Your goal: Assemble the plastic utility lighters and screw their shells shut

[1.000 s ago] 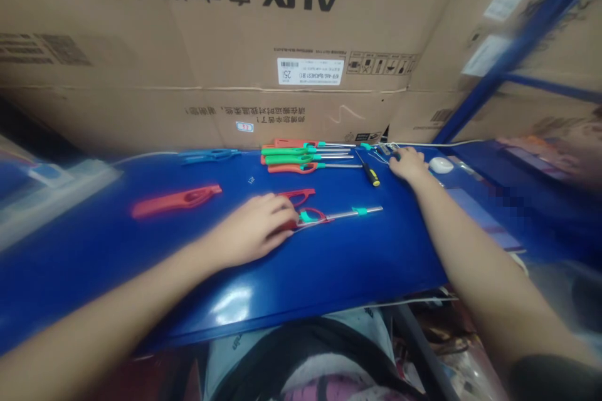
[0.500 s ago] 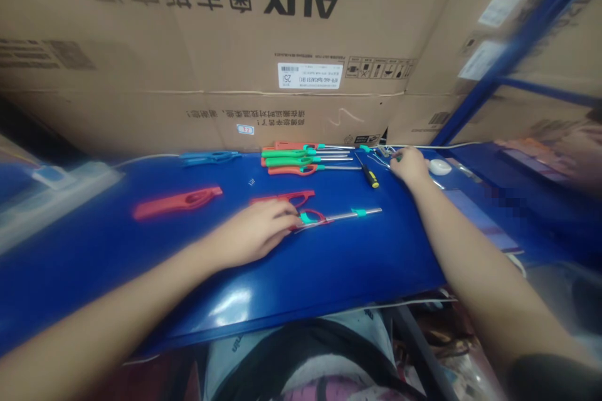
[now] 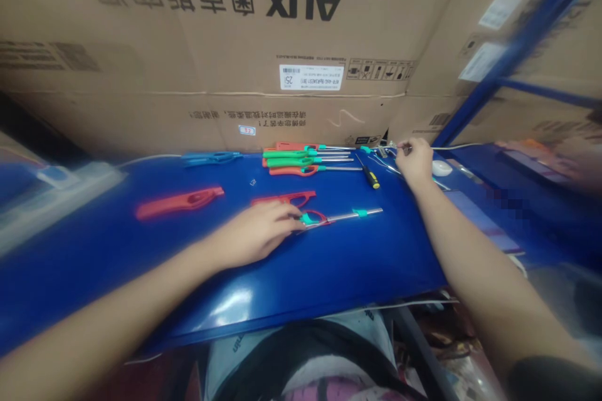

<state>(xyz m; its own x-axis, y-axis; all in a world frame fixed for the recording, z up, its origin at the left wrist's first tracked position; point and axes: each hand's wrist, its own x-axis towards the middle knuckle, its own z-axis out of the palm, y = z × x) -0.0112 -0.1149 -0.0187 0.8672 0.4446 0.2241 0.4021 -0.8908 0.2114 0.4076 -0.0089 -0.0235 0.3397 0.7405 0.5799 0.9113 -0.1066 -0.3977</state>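
Note:
My left hand [image 3: 256, 232] lies on a half-built red stick lighter [image 3: 329, 217] with a teal trigger and a metal tube, its fingers curled over the handle end. A loose red handle shell [image 3: 282, 199] lies just behind it. My right hand [image 3: 416, 160] reaches to the far right of the blue table [image 3: 329, 269] and pinches a small metal part with thin wires [image 3: 388, 151]. A black-and-yellow screwdriver [image 3: 368, 171] lies left of that hand.
A stack of finished red and green lighters [image 3: 301, 159] lies at the table's back, a blue shell [image 3: 209, 156] to their left, and a red shell [image 3: 176, 202] further left. A white mouse-like object [image 3: 442, 167] sits right. Large cardboard boxes [image 3: 263, 44] wall the back.
My right hand has lifted slightly and moved back-right, pinching the small wired part. My left hand has stayed on the lighter.

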